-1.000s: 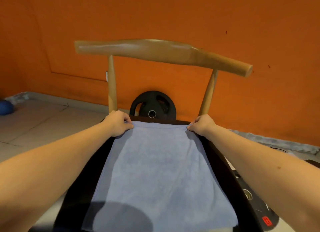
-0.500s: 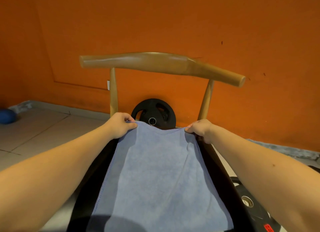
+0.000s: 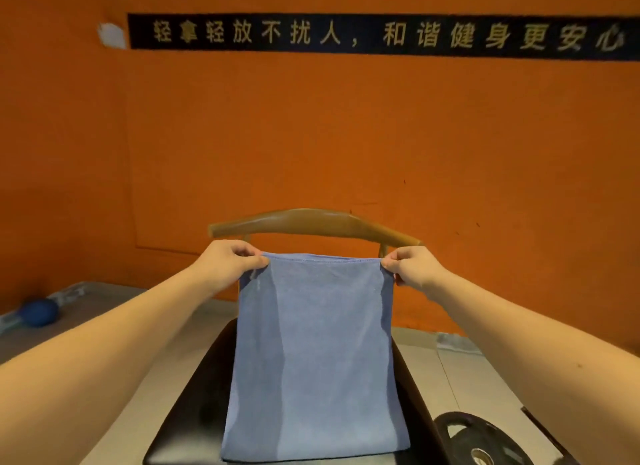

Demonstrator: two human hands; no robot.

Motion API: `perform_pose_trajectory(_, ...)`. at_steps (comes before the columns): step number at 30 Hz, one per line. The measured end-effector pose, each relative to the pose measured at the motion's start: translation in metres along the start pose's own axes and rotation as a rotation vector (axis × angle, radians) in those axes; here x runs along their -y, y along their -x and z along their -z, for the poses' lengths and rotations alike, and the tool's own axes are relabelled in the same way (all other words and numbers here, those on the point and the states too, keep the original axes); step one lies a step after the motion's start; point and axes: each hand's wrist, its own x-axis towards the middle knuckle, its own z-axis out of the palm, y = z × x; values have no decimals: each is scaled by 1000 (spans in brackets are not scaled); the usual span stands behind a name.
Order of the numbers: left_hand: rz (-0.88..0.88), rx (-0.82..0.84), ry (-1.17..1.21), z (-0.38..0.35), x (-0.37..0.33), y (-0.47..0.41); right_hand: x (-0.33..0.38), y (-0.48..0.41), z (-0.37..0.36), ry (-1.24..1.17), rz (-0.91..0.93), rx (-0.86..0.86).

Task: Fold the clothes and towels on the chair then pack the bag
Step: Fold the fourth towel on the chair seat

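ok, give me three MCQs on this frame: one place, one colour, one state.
1. Where is the weight plate relative to the chair? A on its seat; B on the floor to its right; C hung on its back rail.
2. What colour is the towel? A blue; B white; C green.
3. How is the towel held? A lying untouched; B draped over the back rail; C left hand and right hand pinch its top corners.
Key: 1 B, it lies on the floor beside the seat. 2 A, plainly blue. 3 C, both hold the top edge up.
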Motion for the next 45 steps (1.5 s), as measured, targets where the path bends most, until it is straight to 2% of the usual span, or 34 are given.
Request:
perform_pose_trajectory(6, -185, -90, -112, 37, -49, 45, 45, 47, 40, 67, 152, -106)
perform_pose_trajectory(10, -301, -149, -233, 54, -67, 67, 61, 69, 57, 100, 206, -106)
perform_pose_trajectory(19, -363, -58, -437, 74, -83, 93, 68, 91, 74, 169, 267, -177)
perform_pose_trajectory(24, -460, -52, -568, 73, -84, 106, 65, 99, 72, 208, 267, -213)
perform_pose_trajectory(30, -486, -48, -518, 66, -80, 119, 63, 100, 70, 178, 258, -217)
perform_pose_trajectory(34, -468, 35, -455, 59, -67, 124, 63, 102, 67, 141, 257, -222)
perform_pose_trajectory(40, -340, 69, -288, 48, -47, 125, 70, 110, 58, 106, 270, -241)
perform_pose_trajectory(45, -249, 283, -200, 17, -26, 132, 84, 118, 48, 48, 354, -125)
